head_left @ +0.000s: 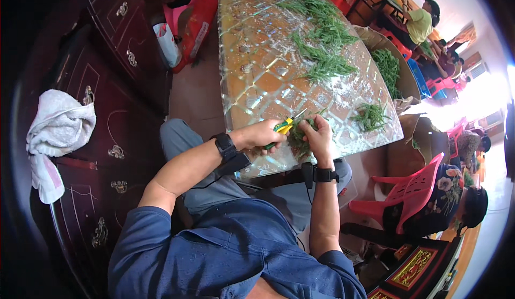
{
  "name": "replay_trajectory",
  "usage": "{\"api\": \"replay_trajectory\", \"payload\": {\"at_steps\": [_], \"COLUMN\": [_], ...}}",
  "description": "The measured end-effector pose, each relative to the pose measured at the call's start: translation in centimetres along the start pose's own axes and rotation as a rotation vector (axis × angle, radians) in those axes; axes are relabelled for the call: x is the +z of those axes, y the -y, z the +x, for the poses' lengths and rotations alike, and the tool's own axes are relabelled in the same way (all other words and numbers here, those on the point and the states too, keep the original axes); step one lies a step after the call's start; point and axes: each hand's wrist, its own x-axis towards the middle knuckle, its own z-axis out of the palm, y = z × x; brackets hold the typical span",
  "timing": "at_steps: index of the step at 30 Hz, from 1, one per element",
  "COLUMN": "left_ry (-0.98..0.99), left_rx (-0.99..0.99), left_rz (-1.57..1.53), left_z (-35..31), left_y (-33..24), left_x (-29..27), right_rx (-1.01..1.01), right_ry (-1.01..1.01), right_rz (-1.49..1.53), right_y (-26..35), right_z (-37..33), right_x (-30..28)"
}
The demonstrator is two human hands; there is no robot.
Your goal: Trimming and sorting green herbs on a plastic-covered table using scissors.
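Observation:
My left hand (261,135) is closed around pliers (282,127) with yellow-and-green handles and a thin pointed metal tip. My right hand (318,137) pinches a small clump of green needle-leaved sprigs (301,141) right beside the tool's tip, low over the near end of the table. The fingers cover part of the clump, so its exact shape is hidden. To the right of my right hand lies a separate small pile of green sprigs (370,117). Farther up the table, a long heap of the same greenery (324,33) spreads out.
The table (252,68) has a patterned, shiny cover with white specks. A cardboard box (405,65) of greenery stands along its right side. A pink chair (410,189) with a seated person is at right. Dark drawers (91,100) and a red bag (194,33) are left.

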Motion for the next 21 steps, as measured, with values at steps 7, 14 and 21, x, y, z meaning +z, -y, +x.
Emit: {"api": "replay_trajectory", "payload": {"at_steps": [7, 14, 21], "left_ry": [0.227, 0.339, 0.360], "left_rx": [-0.058, -0.017, -0.003], "left_rz": [-0.474, -0.756, -0.756], "left_z": [-0.4, 0.1, 0.1], "left_y": [1.8, 2.2, 2.7], "left_x": [-3.0, -4.0, -4.1], "right_rx": [-0.044, -0.290, -0.245], "right_ry": [-0.073, -0.361, -0.601], "right_rz": [0.179, -0.400, -0.597], "right_y": [-0.4, 2.9, 1.6], "right_z": [0.2, 0.7, 5.0], "right_x": [-0.9, -2.6, -10.5]}}
